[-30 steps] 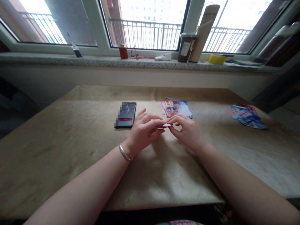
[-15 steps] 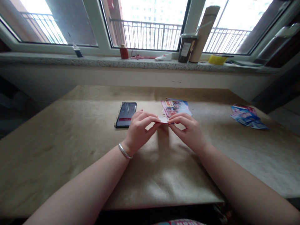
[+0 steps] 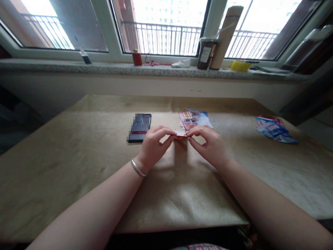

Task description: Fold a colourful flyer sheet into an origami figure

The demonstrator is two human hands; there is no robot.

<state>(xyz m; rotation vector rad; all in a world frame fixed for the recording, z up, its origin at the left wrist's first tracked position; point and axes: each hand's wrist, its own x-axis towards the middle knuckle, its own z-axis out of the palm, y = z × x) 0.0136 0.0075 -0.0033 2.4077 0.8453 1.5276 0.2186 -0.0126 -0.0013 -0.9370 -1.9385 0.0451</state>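
A small folded piece of paper, white with red print, is pinched between both my hands a little above the wooden table. My left hand, with a silver bracelet on its wrist, grips the paper's left end with curled fingers. My right hand pinches the right end. Just beyond the hands lies a small stack of colourful printed leaflets.
A dark phone lies face up left of the hands. More blue and red leaflets sit at the table's right edge. The stone windowsill behind holds a red cup, a dark jar, a cardboard tube and a yellow object.
Both hands have lifted slightly and moved away from me with the paper, whose fold has closed tighter between the fingertips. The phone and leaflets have not moved.
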